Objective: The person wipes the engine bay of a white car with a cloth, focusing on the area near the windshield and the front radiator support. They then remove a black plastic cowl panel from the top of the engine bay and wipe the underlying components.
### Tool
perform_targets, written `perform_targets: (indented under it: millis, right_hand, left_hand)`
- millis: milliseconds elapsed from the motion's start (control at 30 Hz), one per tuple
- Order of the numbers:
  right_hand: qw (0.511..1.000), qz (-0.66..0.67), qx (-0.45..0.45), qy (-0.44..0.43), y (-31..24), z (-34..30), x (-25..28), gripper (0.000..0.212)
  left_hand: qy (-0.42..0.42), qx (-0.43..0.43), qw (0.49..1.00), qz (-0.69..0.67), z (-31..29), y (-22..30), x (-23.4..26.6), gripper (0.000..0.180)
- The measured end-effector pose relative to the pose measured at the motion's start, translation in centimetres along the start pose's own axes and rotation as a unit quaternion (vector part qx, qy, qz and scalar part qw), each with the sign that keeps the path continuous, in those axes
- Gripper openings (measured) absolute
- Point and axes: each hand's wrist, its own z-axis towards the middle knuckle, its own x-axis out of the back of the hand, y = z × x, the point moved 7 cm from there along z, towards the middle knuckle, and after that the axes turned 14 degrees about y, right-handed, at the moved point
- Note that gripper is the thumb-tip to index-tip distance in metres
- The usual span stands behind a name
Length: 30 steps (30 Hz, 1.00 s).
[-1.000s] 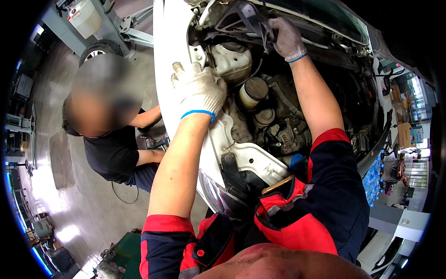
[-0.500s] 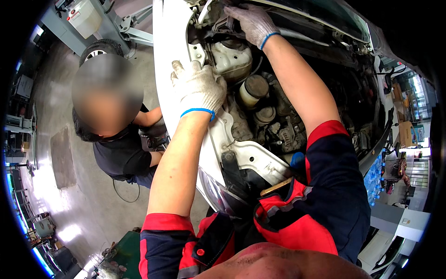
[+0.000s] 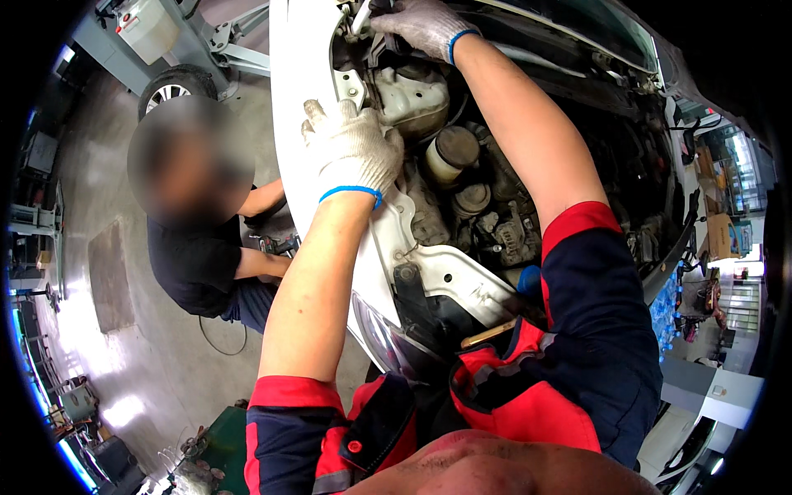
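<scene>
My left hand (image 3: 353,148), in a white knit glove with a blue cuff, lies with spread fingers over the inner edge of the white car fender (image 3: 299,91). My right hand (image 3: 422,26), in a greyer glove, reaches into the far left corner of the engine bay, beside a white metal strip (image 3: 360,16). Its fingers are bent round a small dark part that I cannot make out at the top edge. Between and below the hands sit a dirty whitish plastic tank (image 3: 408,101) and a round canister with a dark cap (image 3: 456,150).
A co-worker in a black shirt (image 3: 194,264) crouches left of the fender, arms toward the car's side. Behind stand a wheel (image 3: 175,89) and a grey lift post (image 3: 132,62). The headlight (image 3: 384,334) is close to my body. Blue-tinted bottles (image 3: 664,318) stand at right.
My right hand has moved left and slightly farther away, toward the white strip. My left hand stays on the fender. The co-worker has shifted a little left, and the head has turned.
</scene>
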Motion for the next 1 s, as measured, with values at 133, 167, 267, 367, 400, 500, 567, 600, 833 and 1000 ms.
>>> perform_targets:
  millis: [133,167,267,367,400,500,567,600,833,1000]
  right_hand:
    - [0.997,-0.076,-0.011,0.008,-0.9,-0.1,0.2,0.042]
    - [0.997,-0.075,-0.011,0.009,-0.7,0.1,0.2,0.042]
    - [0.997,0.057,-0.030,-0.030,-1.3,-0.2,0.1,0.035]
    - [0.974,0.183,-0.134,0.008,1.0,0.4,1.0,0.018]
    - [0.960,0.230,-0.160,0.012,3.6,1.2,1.7,0.016]
    - [0.910,0.355,-0.210,0.031,8.7,2.3,3.1,0.016]
    - [0.844,0.441,-0.304,-0.007,7.1,0.3,3.0,0.014]
    - [0.863,0.424,-0.275,0.002,7.7,0.4,3.5,0.014]
    - [0.829,0.479,-0.285,-0.044,8.4,0.6,3.7,0.016]
    - [0.838,0.469,-0.276,-0.034,6.6,-0.8,4.5,0.018]
  left_hand:
    - [0.005,0.004,1.000,-0.007,0.0,-0.4,-0.4,0.044]
    - [0.006,0.004,1.000,-0.007,0.1,-0.4,-0.5,0.044]
    - [0.004,0.001,1.000,0.010,0.2,-0.4,-0.5,0.044]
    - [-0.016,0.012,1.000,0.009,0.2,-0.5,-0.5,0.044]
    - [-0.004,0.005,1.000,-0.002,0.2,-0.2,-0.5,0.044]
    - [-0.001,0.005,1.000,-0.007,0.1,-0.1,-0.3,0.045]
    - [-0.009,0.011,1.000,-0.002,0.0,-0.4,-0.3,0.045]
    - [-0.020,0.011,1.000,-0.004,0.0,-0.3,-0.3,0.045]
    - [-0.031,0.011,0.999,-0.011,0.2,-0.4,-0.3,0.042]
    - [-0.033,0.004,0.999,-0.015,0.2,-0.3,-0.4,0.041]
